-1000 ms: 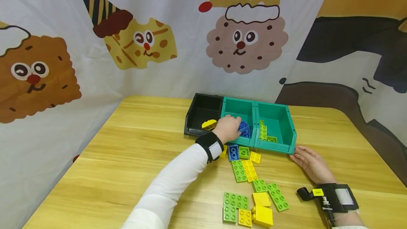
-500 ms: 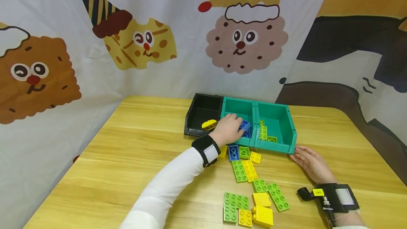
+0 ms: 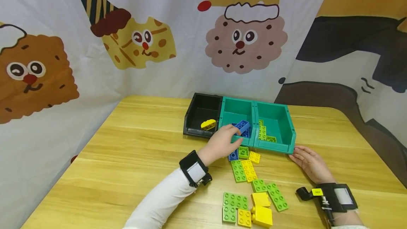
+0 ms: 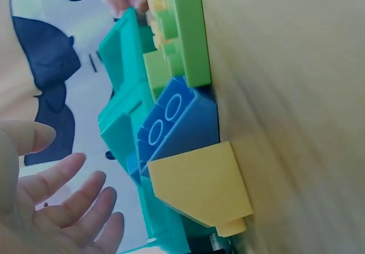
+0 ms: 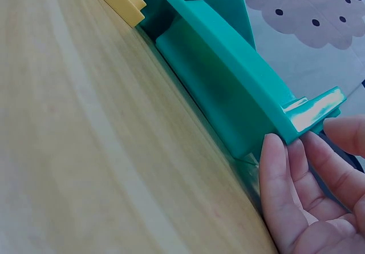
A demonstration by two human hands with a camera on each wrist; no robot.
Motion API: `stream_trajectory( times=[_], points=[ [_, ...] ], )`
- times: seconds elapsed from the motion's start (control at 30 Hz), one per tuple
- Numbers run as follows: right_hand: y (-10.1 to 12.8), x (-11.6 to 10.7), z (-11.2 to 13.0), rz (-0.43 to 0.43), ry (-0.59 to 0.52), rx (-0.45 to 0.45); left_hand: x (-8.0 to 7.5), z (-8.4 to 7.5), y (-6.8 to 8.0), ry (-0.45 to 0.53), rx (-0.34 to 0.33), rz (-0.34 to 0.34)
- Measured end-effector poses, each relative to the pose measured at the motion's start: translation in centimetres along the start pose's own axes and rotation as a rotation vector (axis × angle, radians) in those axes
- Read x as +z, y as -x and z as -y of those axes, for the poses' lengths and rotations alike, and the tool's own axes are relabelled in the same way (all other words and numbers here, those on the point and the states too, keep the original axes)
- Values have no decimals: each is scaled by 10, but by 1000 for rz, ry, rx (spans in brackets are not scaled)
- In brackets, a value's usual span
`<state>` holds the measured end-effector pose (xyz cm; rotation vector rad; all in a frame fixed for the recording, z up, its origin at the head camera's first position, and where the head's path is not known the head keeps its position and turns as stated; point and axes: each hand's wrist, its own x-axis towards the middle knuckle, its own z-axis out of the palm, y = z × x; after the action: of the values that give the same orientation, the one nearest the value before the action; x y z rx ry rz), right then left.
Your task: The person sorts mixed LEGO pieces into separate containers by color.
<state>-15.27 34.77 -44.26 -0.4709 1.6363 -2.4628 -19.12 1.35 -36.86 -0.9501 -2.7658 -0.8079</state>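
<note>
Bare and empty, the left hand [image 3: 220, 143] is seen with fingers loosely spread, held just in front of the middle teal bin [image 3: 237, 110], with nothing gripped; the left wrist view shows the open palm [image 4: 51, 202] apart from the bricks. A blue brick [image 3: 242, 126] is propped on the front edge of that bin, close to the fingertips; contact cannot be determined. Another blue brick [image 3: 233, 155] and a small green brick [image 3: 243, 152] are noted on the wooden table [image 3: 133, 151] just below the hand. The right hand [image 3: 310, 163] is laid flat, fingers straight, touching the front corner of the right teal bin [image 3: 276, 116], which contains green bricks [image 3: 263, 132]. A yellow brick [image 3: 208, 124] lies in the black bin [image 3: 203, 109]. Further green and yellow bricks [image 3: 251, 206] are scattered nearer the person.
</note>
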Motion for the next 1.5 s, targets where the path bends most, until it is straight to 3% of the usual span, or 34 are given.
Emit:
stream_trajectory(
  times=[0.2, 0.33, 0.73, 0.9, 1.2, 1.5],
  points=[
    [-2, 2, 2, -51, 32, 29, -5, 4, 17, 58, -7, 17],
    [-1, 2, 1, -37, 22, 20, -3, 10, 25, 84, -22, 28],
    [0, 1, 1, -32, 29, 22, -5, 23, 37, 112, -104, 20],
    [0, 1, 1, -43, 29, 28, -7, 23, 38, 70, -106, 34],
    [-1, 1, 0, 14, -35, -3, -6, 24, 39, -64, -99, 96],
    [0, 1, 0, 7, -34, -3, -4, 25, 40, -63, -57, 162]
  ],
)
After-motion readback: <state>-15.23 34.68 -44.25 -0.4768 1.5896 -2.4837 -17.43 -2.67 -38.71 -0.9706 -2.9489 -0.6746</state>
